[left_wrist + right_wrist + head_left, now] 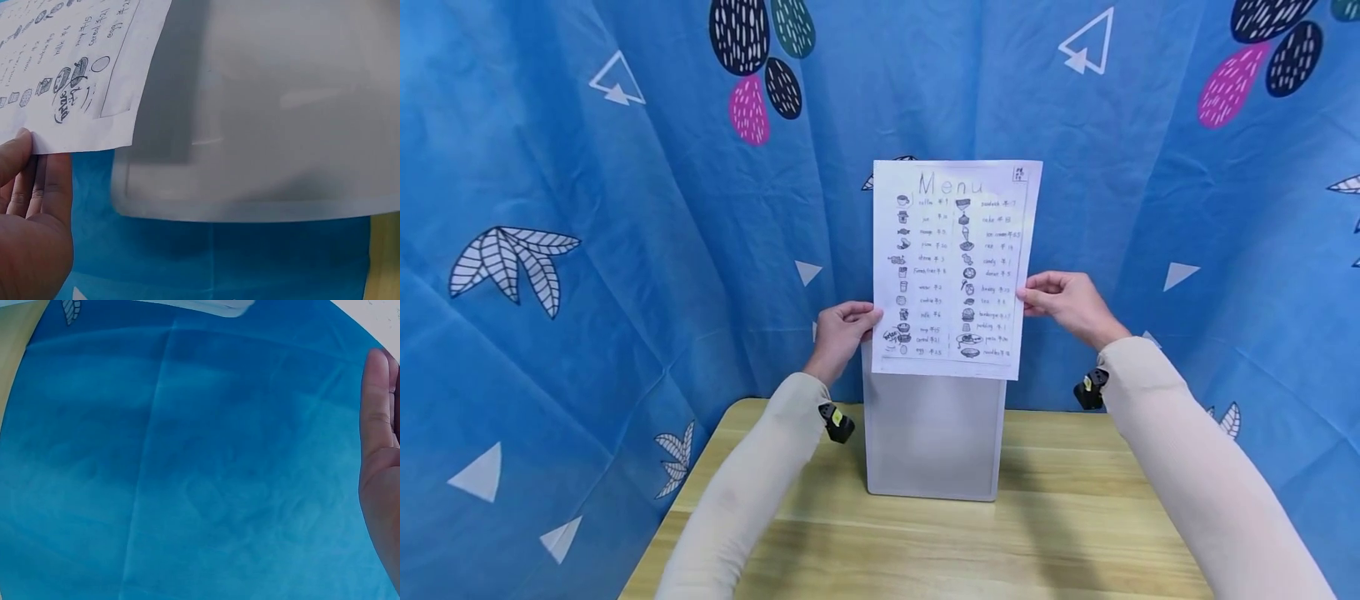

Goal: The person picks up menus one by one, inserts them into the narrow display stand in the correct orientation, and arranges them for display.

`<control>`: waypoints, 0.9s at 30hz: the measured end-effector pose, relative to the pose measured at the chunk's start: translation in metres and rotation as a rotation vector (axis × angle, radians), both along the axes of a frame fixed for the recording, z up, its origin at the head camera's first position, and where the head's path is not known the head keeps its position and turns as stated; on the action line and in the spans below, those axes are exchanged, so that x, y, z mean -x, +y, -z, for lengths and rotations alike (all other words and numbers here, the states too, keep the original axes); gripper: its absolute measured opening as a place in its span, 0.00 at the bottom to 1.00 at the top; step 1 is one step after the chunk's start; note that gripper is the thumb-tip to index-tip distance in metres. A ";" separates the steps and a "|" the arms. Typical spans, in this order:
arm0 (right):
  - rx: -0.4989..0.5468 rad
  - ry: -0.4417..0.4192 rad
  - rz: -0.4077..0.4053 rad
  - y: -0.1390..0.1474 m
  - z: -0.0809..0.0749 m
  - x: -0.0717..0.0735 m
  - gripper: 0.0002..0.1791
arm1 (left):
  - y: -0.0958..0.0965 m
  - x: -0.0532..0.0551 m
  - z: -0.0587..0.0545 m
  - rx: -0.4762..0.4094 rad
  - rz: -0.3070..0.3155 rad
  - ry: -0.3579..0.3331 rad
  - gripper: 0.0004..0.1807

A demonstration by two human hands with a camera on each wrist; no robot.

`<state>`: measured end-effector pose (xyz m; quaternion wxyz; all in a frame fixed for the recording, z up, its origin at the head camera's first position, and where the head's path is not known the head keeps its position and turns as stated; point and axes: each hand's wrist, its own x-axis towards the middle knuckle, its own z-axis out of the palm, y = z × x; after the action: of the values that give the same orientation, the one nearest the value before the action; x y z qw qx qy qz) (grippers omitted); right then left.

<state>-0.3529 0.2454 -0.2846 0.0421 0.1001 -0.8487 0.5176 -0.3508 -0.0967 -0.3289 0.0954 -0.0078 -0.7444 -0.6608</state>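
A white paper sheet (955,275) headed "Menu", with small drawings, words and prices in two columns, is held upright in the head view. My left hand (844,335) pinches its left edge low down between thumb and fingers. On the opposite side my right hand (1070,305) pinches the right edge, somewhat higher. Behind the sheet stands a pale grey board (934,442) with a raised rim, its upper part hidden by the paper. In the left wrist view the sheet's lower corner overlaps the board (281,125). The right wrist view catches only part of my right hand (380,456) beside the paper.
A light wood-grain table (1090,500) carries the board near its back edge. Blue patterned cloth (625,208) hangs behind the table and along the left side. A small black device (837,422) sits at my left wrist, another (1091,389) at my right.
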 end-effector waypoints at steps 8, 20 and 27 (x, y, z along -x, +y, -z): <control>0.006 0.041 0.010 -0.005 -0.014 0.007 0.24 | -0.003 0.007 -0.012 -0.021 -0.004 0.022 0.14; 0.047 0.065 0.004 -0.010 -0.030 0.017 0.22 | -0.007 0.014 -0.024 -0.031 -0.004 0.059 0.14; 0.081 0.094 0.015 -0.013 -0.041 0.023 0.20 | -0.006 0.022 -0.035 -0.045 -0.016 0.101 0.14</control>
<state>-0.3760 0.2323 -0.2432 0.0897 0.1163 -0.8250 0.5457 -0.3726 -0.1028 -0.2940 0.1381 -0.0330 -0.7236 -0.6754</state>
